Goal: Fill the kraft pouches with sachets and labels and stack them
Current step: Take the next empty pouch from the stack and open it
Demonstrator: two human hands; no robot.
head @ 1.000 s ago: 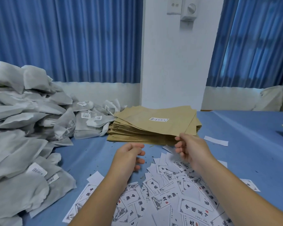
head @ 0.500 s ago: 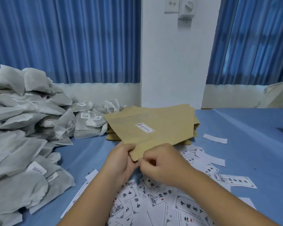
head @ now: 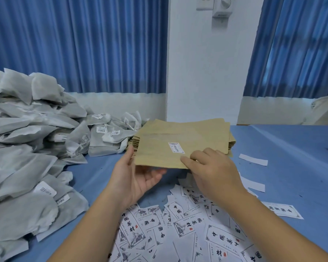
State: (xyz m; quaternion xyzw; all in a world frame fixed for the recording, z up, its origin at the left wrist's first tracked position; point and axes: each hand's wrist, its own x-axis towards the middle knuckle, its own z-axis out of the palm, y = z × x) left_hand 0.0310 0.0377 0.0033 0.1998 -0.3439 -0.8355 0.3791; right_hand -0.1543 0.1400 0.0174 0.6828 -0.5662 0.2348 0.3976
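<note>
While the right hand (head: 214, 171) is pinching the kraft pouch (head: 178, 150), the left hand (head: 134, 178) is lying wide beneath, probably opening it for sachets (head: 27, 148) at nine o'clock

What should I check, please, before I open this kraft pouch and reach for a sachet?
1. Kraft pouch in hand, above the pouch stack: ok.
2. Right hand grip on the pouch's near edge: ok.
3. Left hand open beneath the near left corner, supporting: ok.
4. Pouch mouth parted: cannot tell.
5. Sachet pile on the left, nothing in the way: ok.
6. Printed labels spread in front of you: ok.
</note>
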